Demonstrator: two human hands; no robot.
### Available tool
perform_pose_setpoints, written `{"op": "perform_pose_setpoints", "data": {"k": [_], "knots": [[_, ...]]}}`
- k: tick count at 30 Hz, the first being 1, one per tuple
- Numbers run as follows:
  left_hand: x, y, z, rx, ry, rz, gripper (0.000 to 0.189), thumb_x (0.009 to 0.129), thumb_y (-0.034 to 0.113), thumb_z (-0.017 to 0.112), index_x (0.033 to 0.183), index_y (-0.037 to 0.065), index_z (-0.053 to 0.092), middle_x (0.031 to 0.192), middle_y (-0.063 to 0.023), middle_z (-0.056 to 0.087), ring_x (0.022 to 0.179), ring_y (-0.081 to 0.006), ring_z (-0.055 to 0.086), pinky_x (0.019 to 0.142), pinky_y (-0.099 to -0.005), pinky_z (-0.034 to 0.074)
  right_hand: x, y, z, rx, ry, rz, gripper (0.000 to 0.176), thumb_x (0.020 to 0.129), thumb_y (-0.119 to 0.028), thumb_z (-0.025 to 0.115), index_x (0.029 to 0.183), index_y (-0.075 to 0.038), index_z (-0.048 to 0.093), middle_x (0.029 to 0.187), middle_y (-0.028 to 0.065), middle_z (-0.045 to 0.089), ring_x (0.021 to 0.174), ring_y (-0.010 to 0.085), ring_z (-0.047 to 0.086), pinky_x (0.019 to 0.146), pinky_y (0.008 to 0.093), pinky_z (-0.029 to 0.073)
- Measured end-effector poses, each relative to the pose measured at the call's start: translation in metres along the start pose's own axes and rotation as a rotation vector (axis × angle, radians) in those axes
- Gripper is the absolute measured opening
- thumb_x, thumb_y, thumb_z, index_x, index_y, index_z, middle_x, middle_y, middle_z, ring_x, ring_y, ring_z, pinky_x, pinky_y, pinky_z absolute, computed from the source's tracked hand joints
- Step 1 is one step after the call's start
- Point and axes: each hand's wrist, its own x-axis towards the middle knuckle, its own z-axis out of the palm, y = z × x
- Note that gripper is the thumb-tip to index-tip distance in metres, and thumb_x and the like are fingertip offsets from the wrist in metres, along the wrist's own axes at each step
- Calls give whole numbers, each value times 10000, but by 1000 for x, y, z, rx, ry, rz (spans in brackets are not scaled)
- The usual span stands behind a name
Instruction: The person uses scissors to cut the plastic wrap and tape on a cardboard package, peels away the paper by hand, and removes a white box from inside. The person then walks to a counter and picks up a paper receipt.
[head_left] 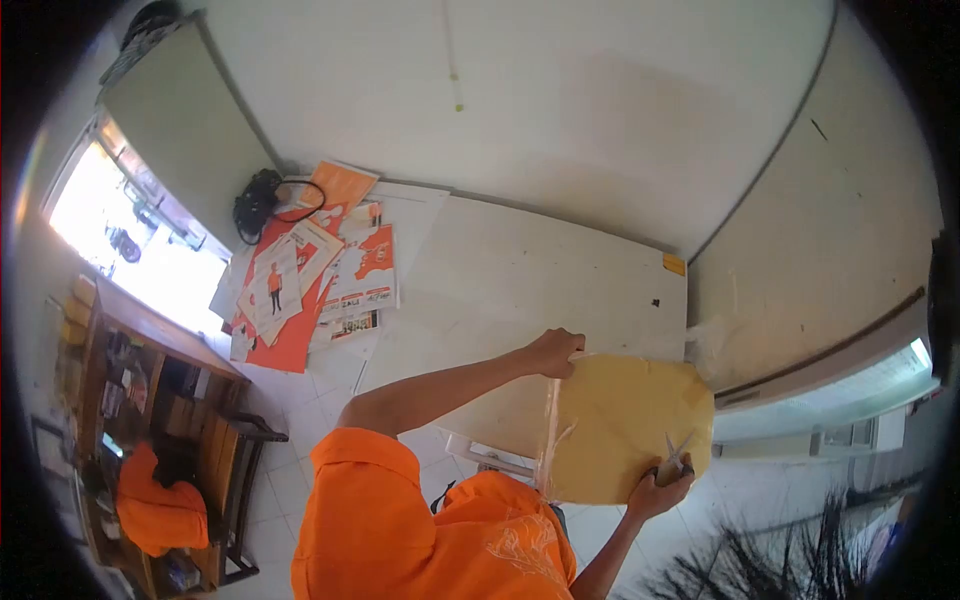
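Observation:
A tan cardboard sheet [625,425] hangs over the near right end of the white table, with shiny clear tape [551,425] along its left edge. My left hand [553,353] is closed at the sheet's top left corner, gripping it there. At the lower right of the sheet, my right hand [660,490] holds a pair of scissors [674,452]. The scissor blades are spread and point upward in front of the cardboard. My right fingers hide part of the handles.
The white table [500,270] runs along the wall. Orange and white printed sheets [290,280] and a black bag [258,205] lie at its left end. A wooden shelf [150,400] and an orange garment [160,510] are at lower left. Dark bristles [790,560] show at lower right.

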Motion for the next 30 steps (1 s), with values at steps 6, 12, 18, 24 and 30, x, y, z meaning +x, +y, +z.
{"op": "perform_pose_setpoints", "data": {"k": [6,12,18,24,30], "knots": [[-44,20,26,-276,388,-85,516,773,277,795,1145,0,568,970,-190,645,908,-387,656,815,-485,533,4,-14,-7,72,-12,14,567,760,-25,730,1306,20,582,1303,201,631,1261,396,559,1081,489,429],[-52,50,25,-297,573,-265,368,868,291,733,1040,31,536,1002,-204,631,904,-446,649,758,-525,537,4,-8,-2,-3,11,-41,572,764,-10,710,1321,1,583,1298,188,641,1219,396,581,1053,496,455],[-39,48,31,-138,610,-208,228,929,200,653,1025,7,581,922,-205,631,869,-431,661,757,-525,544,1,-11,-5,11,3,-32,521,811,-46,706,1317,-6,587,1298,187,644,1217,389,588,1068,496,452],[-50,58,26,-155,494,-264,191,883,148,661,950,-20,598,999,-236,616,933,-449,656,782,-532,549,4,-4,-3,0,6,-52,512,818,-70,725,1304,8,587,1287,197,646,1218,401,591,1074,492,450],[-34,52,19,-108,325,-249,261,812,85,683,1001,-84,618,1029,-281,618,969,-462,657,838,-519,561,1,0,1,-21,57,-51,511,787,-64,749,1267,27,599,1252,215,658,1202,409,601,1055,495,465]]}}
